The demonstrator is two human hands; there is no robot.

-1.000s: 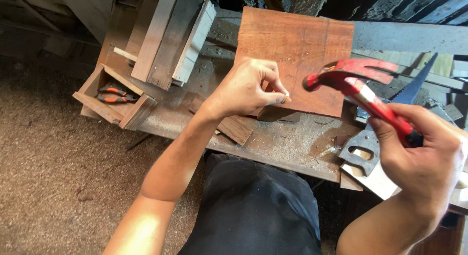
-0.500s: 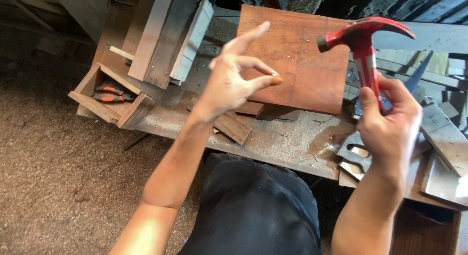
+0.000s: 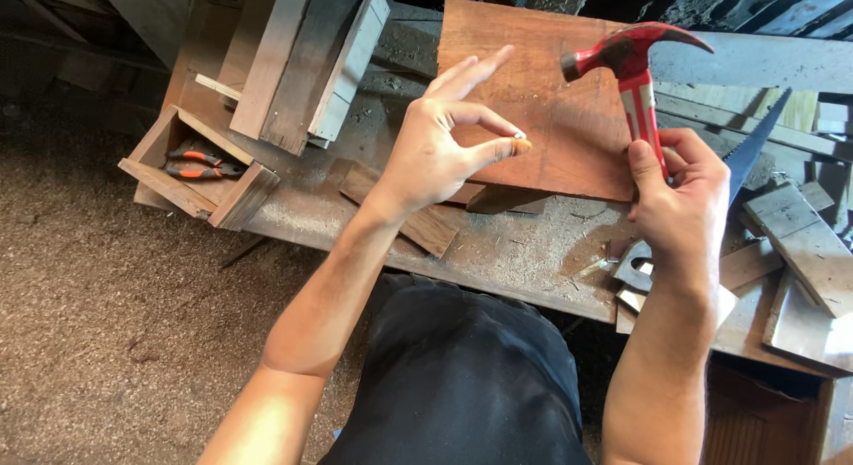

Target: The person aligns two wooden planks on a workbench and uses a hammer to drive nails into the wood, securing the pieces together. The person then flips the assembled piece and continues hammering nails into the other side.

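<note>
— Head view: what do the hands hold?

— The right hand is wrapped tight around the handle of a red-headed steel claw hammer, raised upright above the reddish-brown square wooden board. The left hand pinches something tiny between thumb and forefinger, too small to identify; its other fingers fan out.

— And around them?

— The board lies flat on a dusty workbench. An open wooden box holds orange-handled pliers. A handsaw lies right of the hammer.

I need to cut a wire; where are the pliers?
The pliers lie in the open wooden box at the bench's left end, left of the left hand.
</note>
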